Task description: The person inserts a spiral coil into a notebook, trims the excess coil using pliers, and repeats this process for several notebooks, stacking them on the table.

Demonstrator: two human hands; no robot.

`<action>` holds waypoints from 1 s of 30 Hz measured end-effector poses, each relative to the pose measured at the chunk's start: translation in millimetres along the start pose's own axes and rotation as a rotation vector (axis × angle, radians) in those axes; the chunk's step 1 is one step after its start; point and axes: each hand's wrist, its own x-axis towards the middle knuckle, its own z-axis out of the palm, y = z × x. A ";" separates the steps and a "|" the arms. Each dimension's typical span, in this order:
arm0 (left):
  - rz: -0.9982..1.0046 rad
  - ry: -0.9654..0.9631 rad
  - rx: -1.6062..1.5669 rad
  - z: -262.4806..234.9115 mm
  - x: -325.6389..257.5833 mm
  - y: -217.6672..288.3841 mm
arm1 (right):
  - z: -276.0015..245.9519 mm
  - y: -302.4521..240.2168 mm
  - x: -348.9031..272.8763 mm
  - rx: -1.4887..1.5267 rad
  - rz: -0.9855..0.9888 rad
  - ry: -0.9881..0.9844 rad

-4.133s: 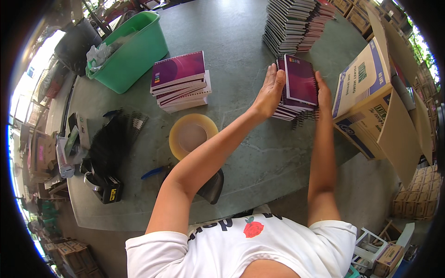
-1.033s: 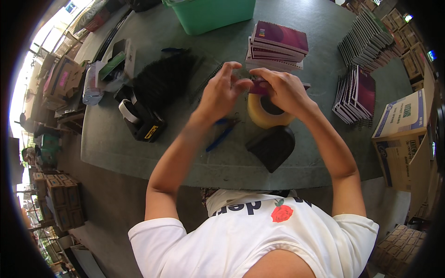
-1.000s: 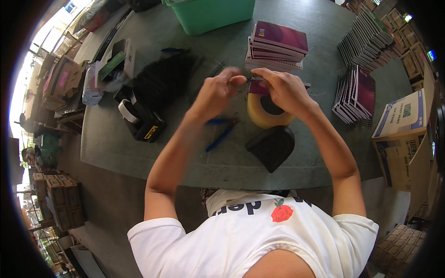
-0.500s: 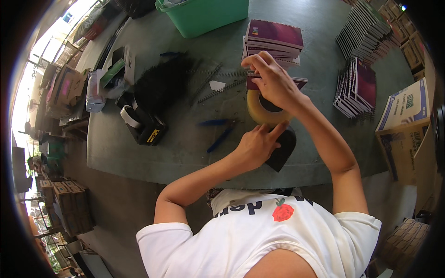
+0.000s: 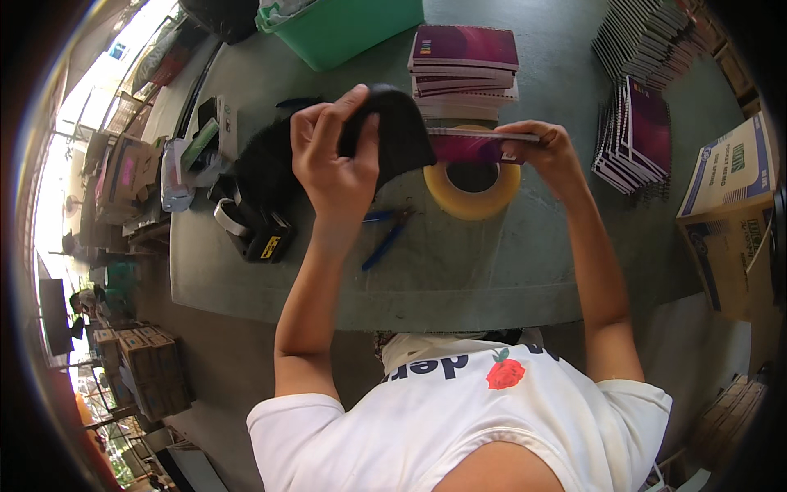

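My left hand (image 5: 334, 160) is raised over the table, its thumb and fingers pinching a black flat pad (image 5: 402, 131) with a rounded edge. My right hand (image 5: 551, 156) grips the right end of a small purple-covered notebook (image 5: 463, 148), tilted so that its page edge faces up. The pad's right end hangs beside the notebook's left end; I cannot tell whether they touch. Just below the notebook, a wide roll of yellowish clear tape (image 5: 440, 197) lies flat. Beyond it stands a stack of purple notebooks (image 5: 466, 47).
Blue-handled pliers (image 5: 385, 242), a black tape dispenser (image 5: 266, 238) and a heap of black binding coils (image 5: 275, 148) lie to the left. A green bin (image 5: 352, 33) stands at the back. Spiral notebooks (image 5: 648, 123) and a cardboard box (image 5: 725, 213) are on the right.
My left hand has picked the black pad up off the table and carried it up and left. My right hand has moved right and now holds the notebook up on edge.
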 end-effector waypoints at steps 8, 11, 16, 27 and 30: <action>-0.027 0.200 -0.155 -6.8 25.5 19.9 | 2.3 13.8 -5.2 0.137 -0.056 -0.004; 0.050 -0.208 -0.116 9.3 3.1 25.0 | 3.5 15.2 -6.2 0.114 -0.077 -0.018; 0.135 0.393 0.015 10.5 28.9 19.5 | 6.7 14.8 -11.0 0.022 -0.090 -0.044; 0.082 -0.090 0.040 6.2 19.6 34.9 | 4.1 15.0 -11.0 0.202 -0.128 0.027; 0.016 0.048 -0.138 8.4 32.1 30.8 | 2.7 17.7 -13.0 0.038 -0.081 0.037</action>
